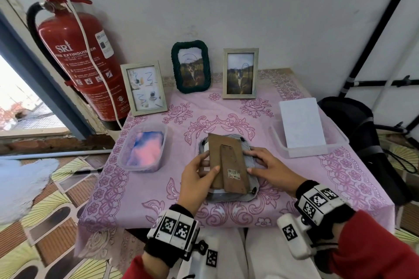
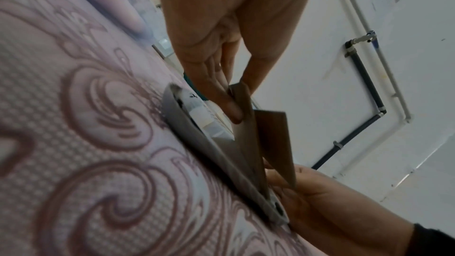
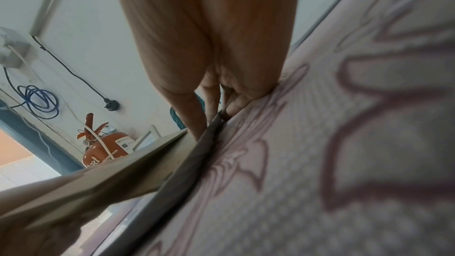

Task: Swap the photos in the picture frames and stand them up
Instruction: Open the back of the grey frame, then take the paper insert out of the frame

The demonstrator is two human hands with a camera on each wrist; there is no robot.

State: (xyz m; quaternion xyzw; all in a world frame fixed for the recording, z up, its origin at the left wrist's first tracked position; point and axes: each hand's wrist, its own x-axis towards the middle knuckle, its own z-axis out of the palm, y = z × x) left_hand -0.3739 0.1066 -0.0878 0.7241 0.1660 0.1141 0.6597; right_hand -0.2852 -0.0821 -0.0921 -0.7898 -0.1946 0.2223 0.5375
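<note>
A grey picture frame [image 1: 229, 198] lies face down on the pink tablecloth [image 1: 317, 176], near its front edge. On it sits its brown backing board [image 1: 217, 152] with a folded stand [image 1: 233, 165]. My left hand [image 1: 209, 166] pinches the board's left edge, thumb on top. In the left wrist view the board [image 2: 248, 143] tilts up off the frame [image 2: 209, 153] on that side. My right hand [image 1: 256, 162] rests on the frame's right edge with its fingers spread. The right wrist view shows its fingertips [image 3: 229, 108] pressing that edge [image 3: 197, 155].
Three frames stand along the back: a light wooden one [image 1: 142, 88], a dark green one [image 1: 191, 67] and another light one [image 1: 240, 73]. A plastic tub [image 1: 127, 165] holds a pink-and-blue photo at left. A clear tray [image 1: 306, 152] at right holds a white sheet. A fire extinguisher [image 1: 79, 52] hangs at far left.
</note>
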